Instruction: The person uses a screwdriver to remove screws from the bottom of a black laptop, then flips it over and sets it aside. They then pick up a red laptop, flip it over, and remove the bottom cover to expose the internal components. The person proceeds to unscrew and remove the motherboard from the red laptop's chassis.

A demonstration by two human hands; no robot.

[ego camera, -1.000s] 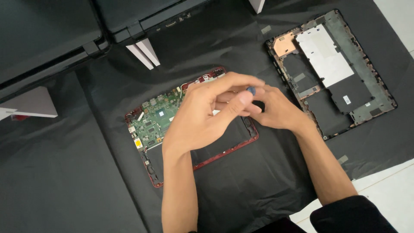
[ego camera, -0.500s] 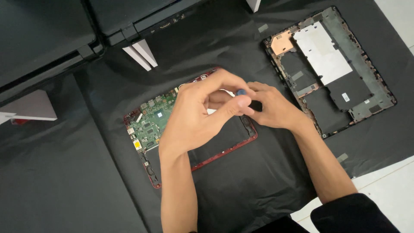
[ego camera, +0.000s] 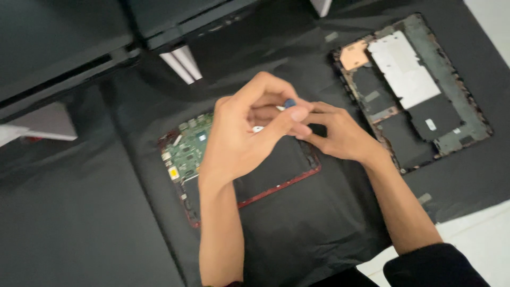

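While your left hand (ego camera: 239, 141) pinches a small blue-tipped tool (ego camera: 289, 103) between thumb and fingers, your right hand (ego camera: 340, 135) meets it from the right, fingers curled at the tool; I cannot tell whether it grips anything. Under both hands lies the red-rimmed tablet (ego camera: 276, 186), its green board (ego camera: 188, 151) left of the grip. Farther right lies a second opened tablet (ego camera: 414, 90).

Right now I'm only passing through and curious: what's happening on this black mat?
A person is working over an opened tablet with a red frame, its green circuit board exposed. The left hand pinches a small blue-tipped tool above the device, and the right hand meets it fingertip to fingertip. A second opened device lies apart at the upper right on the black mat.
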